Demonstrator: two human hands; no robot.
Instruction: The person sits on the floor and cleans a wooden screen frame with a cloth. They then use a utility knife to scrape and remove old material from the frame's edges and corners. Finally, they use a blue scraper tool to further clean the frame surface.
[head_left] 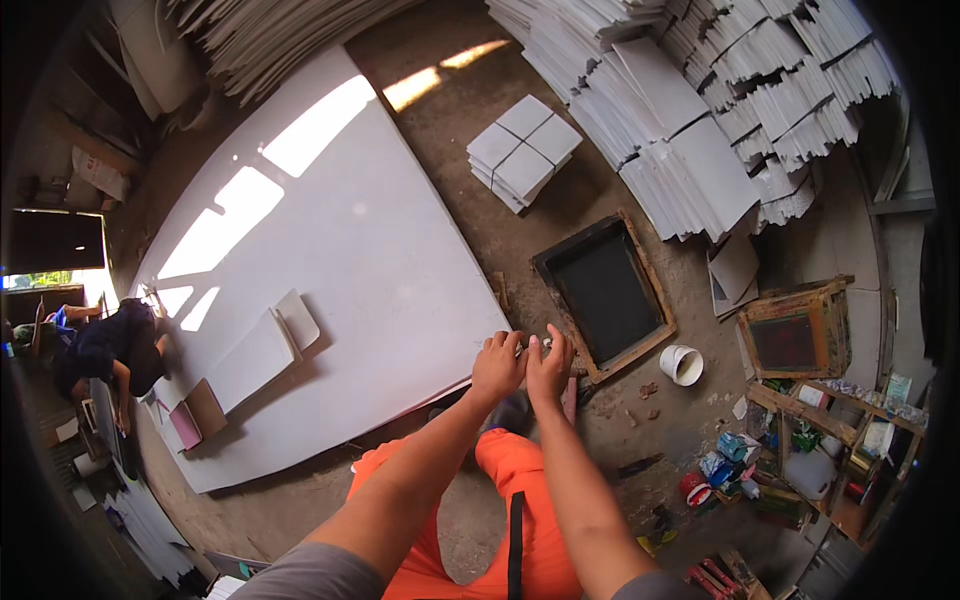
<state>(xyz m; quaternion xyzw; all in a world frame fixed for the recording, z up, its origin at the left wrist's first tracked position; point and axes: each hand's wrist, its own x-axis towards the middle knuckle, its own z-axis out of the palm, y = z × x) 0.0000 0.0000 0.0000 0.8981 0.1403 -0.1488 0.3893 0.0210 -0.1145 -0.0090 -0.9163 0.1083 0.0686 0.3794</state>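
Note:
My left hand (499,365) and my right hand (550,367) are close together at the near right corner of a large white tabletop (370,250). The fingers of both are bent inward toward each other. A small pale or shiny bit shows between them, too small to name. Part of my left hand overlaps the table's corner, and I cannot tell whether it touches. Just beyond my right hand, a wood-framed screen with a dark mesh (605,295) lies on the floor.
A folded white board (262,360) stands on the table. Right of me are a white bucket (681,365), another framed screen (797,336) and a wooden rack (850,440) with containers. Stacks of white sheets (690,170) and a tied bundle (524,150) lie beyond. Another person (110,350) bends at far left.

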